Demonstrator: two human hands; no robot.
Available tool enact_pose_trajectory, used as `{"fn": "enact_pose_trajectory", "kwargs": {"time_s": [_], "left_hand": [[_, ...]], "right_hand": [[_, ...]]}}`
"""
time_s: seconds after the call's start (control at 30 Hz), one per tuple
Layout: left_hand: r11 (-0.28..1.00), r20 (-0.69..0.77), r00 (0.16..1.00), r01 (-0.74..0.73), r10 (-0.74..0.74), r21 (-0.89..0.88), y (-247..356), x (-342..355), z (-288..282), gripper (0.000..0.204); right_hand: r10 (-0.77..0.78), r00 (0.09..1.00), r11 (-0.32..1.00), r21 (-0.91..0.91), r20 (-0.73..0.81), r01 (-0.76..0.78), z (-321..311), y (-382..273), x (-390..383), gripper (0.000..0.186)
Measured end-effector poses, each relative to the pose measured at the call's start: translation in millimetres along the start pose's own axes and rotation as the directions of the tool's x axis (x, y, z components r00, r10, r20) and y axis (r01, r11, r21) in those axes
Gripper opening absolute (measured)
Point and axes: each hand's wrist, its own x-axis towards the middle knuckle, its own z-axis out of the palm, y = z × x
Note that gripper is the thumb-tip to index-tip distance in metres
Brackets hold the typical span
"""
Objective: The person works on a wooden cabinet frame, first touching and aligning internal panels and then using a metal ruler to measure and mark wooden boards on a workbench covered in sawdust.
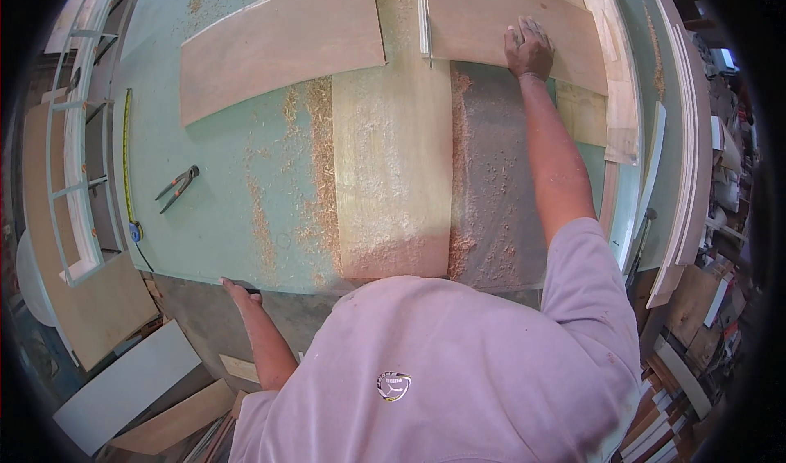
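Two bare hands showed in the head view. The right hand [530, 49] lay palm down, fingers a little spread, on the right-hand brown board [483, 17], clasping nothing. That board lay toward the table's far right, its left end reaching over a pale plank [393, 144] strewn with dust. The left hand [239, 292] was at the near edge of the green table [221, 225]; its grip could not be told. Steadying or positioning the board seemed the step in hand; moving it next would call for even palm pressure.
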Motion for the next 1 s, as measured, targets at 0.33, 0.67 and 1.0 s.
{"fn": "enact_pose_trajectory", "kwargs": {"time_s": [0.33, 0.67, 1.0], "left_hand": [[0.969, -0.054, 0.992, 0.095, -0.110, -0.228, -56, -15, -21, 0.098], [0.888, -0.067, 0.934, 0.309, -0.350, -0.342, -148, -71, -131, 0.117], [0.855, -0.108, 0.894, 0.373, -0.435, -0.361, -244, -184, -190, 0.113]], "right_hand": [[0.007, 1.000, 1.000, -0.005, -0.001, -0.007, 10, -3, 16, 0.050], [-0.003, 1.000, 1.000, 0.004, -0.013, 0.003, 37, -6, 62, 0.049], [0.012, 1.000, 0.998, 0.069, -0.014, -0.011, 46, 3, 95, 0.053]]}}
